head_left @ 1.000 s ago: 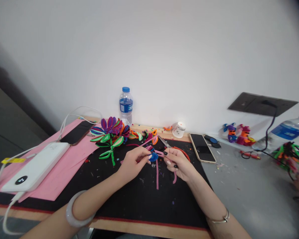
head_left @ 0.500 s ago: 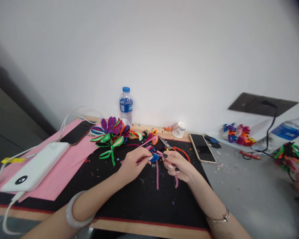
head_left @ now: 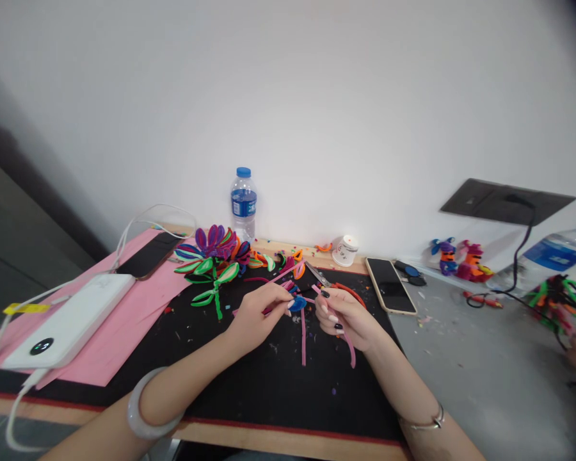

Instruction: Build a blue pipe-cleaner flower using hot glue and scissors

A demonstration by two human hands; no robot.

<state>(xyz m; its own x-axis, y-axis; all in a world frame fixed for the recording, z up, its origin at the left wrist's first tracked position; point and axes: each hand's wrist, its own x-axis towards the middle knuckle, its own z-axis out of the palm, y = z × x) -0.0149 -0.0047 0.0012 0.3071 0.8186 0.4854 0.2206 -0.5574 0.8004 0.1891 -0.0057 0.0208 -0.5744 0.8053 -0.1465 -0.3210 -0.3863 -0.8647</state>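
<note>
My left hand (head_left: 263, 312) is closed in a pinch on a blue pipe-cleaner piece (head_left: 297, 303), with pink and purple strands about it. Between the fingers of my right hand (head_left: 343, 314) is a pink pipe cleaner (head_left: 350, 351), its tail hanging below the palm and a short end poking out by the thumb. Another pink pipe cleaner (head_left: 303, 339) runs down over the black mat (head_left: 269, 384) between the hands. Just beyond them lie scissors (head_left: 318, 275) with orange handles, partly hidden by my right hand.
Pipe-cleaner flowers (head_left: 216, 256) lie at the left, near a water bottle (head_left: 243, 205). A white power bank (head_left: 70, 320) and a dark phone (head_left: 148, 255) rest on pink paper (head_left: 100, 355). To the right are a paper cup (head_left: 345, 250), another phone (head_left: 390, 286) and two pipe-cleaner figures (head_left: 473, 261).
My right hand has shifted slightly right, away from the blue piece. The pink pipe cleaner in it moved along, its tail now hanging longer. My left hand stays put.
</note>
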